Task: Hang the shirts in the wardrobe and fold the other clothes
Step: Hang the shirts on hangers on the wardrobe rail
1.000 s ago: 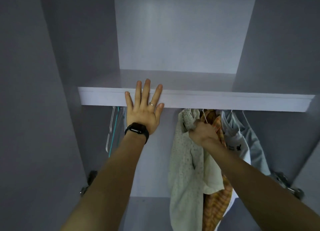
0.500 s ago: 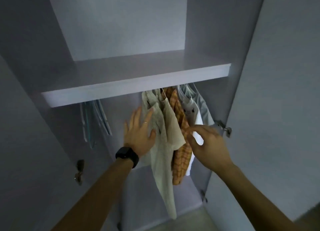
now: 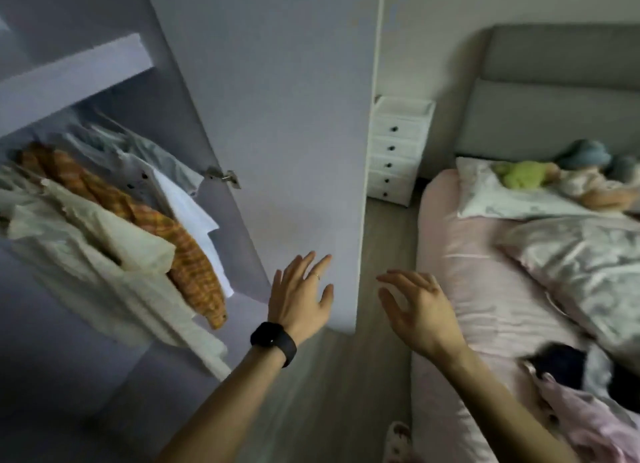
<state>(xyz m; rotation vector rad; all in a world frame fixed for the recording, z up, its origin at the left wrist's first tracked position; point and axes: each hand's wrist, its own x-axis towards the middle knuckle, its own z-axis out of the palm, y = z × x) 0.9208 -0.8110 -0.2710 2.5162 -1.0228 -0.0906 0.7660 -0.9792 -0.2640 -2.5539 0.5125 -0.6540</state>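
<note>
Several shirts hang in the open wardrobe (image 3: 69, 78) at the left: a cream shirt (image 3: 104, 275) in front, an orange checked shirt (image 3: 162, 234) behind it, then a white shirt (image 3: 187, 206) and a pale grey one (image 3: 156, 154). My left hand (image 3: 301, 299), with a black watch on the wrist, is held up with straight fingers before the wardrobe door (image 3: 277, 133), holding nothing. My right hand (image 3: 415, 306) hovers with loose fingers above the floor beside the bed, empty. On the bed's near right lie a dark garment (image 3: 561, 362) and a pink garment (image 3: 595, 424).
A bed with a pink sheet (image 3: 478, 289), a crumpled duvet (image 3: 581, 261) and a pillow with soft toys (image 3: 526, 175) fills the right side. A white drawer unit (image 3: 394, 150) stands by the grey headboard (image 3: 554, 81). Wooden floor (image 3: 346, 393) runs between wardrobe and bed.
My view has swung right, from the wardrobe toward the bed. Both hands have left the hanging shirts and now hover empty in front of me.
</note>
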